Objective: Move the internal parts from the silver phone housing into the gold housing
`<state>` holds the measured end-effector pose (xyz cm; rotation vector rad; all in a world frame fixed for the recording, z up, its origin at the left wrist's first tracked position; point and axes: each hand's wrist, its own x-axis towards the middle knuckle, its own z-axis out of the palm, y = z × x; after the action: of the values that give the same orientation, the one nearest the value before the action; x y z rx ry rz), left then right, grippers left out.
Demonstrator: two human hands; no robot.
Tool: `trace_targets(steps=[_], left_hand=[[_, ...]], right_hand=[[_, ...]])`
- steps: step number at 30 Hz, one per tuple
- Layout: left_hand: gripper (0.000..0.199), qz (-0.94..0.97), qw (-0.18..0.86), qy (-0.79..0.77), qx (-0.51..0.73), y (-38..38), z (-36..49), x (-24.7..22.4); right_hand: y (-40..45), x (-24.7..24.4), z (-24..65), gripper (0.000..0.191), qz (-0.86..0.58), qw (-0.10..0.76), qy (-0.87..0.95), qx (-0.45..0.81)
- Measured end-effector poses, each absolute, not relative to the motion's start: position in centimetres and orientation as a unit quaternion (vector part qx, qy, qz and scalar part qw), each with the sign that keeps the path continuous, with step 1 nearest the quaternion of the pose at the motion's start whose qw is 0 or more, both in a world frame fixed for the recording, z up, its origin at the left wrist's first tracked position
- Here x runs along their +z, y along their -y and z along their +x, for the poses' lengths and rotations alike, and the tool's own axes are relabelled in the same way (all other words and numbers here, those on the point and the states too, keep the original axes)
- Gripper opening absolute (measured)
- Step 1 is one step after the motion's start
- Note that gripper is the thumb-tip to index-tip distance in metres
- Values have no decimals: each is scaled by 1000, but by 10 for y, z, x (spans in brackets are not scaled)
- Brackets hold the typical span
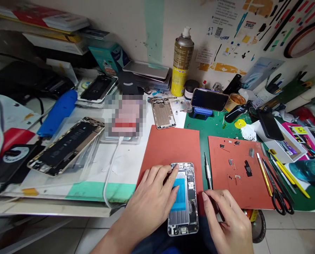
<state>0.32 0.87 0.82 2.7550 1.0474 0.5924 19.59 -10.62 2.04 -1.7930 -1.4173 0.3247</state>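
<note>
My left hand [150, 199] presses flat fingers on the opened phone [183, 199] while my right hand [226, 218] pinches the screwdriver [208, 174].

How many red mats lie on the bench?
2. One mat lies under the opened phone that the left hand presses. The other mat lies to its right, carrying small parts, beyond the right hand. Clutter may hide more.

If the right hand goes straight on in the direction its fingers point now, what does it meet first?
The right hand points up and left, its fingertips on the thin grey metal screwdriver. Going on, it would probably meet the right edge of the opened silver phone chassis with blue film, though depth is unclear.
</note>
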Motion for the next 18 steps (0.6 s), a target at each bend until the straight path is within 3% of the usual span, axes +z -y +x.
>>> trace_targets(steps=[18], left_hand=[[36,920,40,-324,219,-8,-1,6]], right_hand=[[109,17,202,17,-717,391,567,112]])
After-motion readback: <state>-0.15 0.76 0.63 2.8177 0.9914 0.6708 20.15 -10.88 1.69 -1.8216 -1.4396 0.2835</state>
